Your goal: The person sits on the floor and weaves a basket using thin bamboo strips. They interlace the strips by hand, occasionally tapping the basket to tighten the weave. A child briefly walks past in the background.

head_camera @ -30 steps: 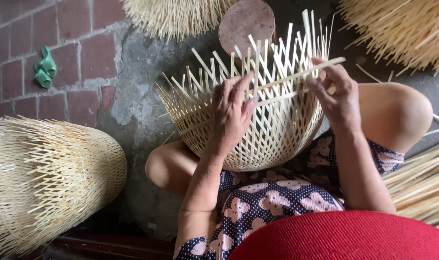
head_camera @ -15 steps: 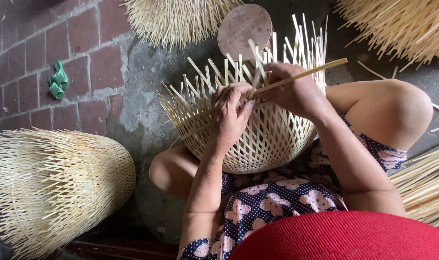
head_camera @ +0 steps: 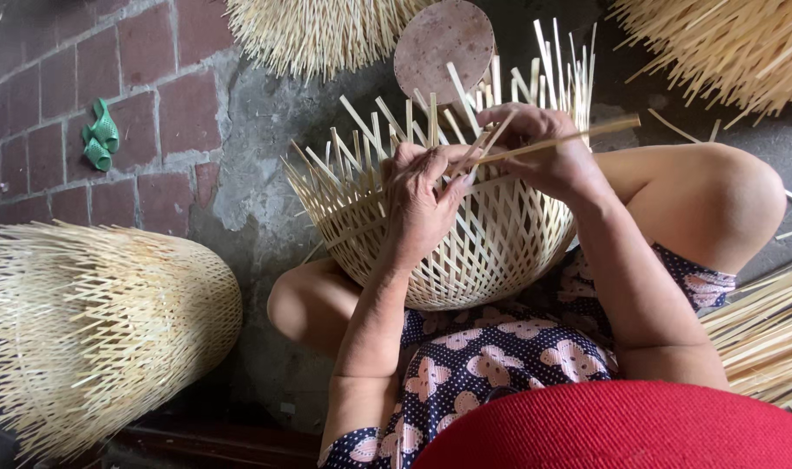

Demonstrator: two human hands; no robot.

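While sitting low with knees spread, wearing a red rounded brim [head_camera: 622, 430] at the very bottom of the view and a dark blue cloth with pale pink flowers [head_camera: 491, 356] over the lap. Resting a half-woven pale bamboo basket [head_camera: 491, 252] on that lap, between the two bare knees, open rim turned away and loose strip ends sticking up along the far edge. Pressing the left hand [head_camera: 422, 204] against the basket's upper wall, fingers curled over the weave and pinching strips near the rim. Closing the right hand [head_camera: 548, 152] just beside it, nearly touching, fingers clenched round a long thin bamboo strip [head_camera: 578, 137] that is running out to the right above the knee; possibly holding a second strip end too, though hard to tell among the crossing slats.

Lying further out on the left, a large finished pale bamboo basket [head_camera: 92, 330] on its side on the floor. Spreading at the right edge, a bundle of loose bamboo strips [head_camera: 761, 334]. Showing beyond the basket rim, a round reddish-brown disc [head_camera: 444, 39], partly hidden by upright strip ends. Lying on the red brick floor [head_camera: 57, 87] at far left, a small green crumpled thing [head_camera: 100, 135]. Filling the top edge, two more bristly bamboo baskets [head_camera: 318, 30], one at centre and one at the right corner.
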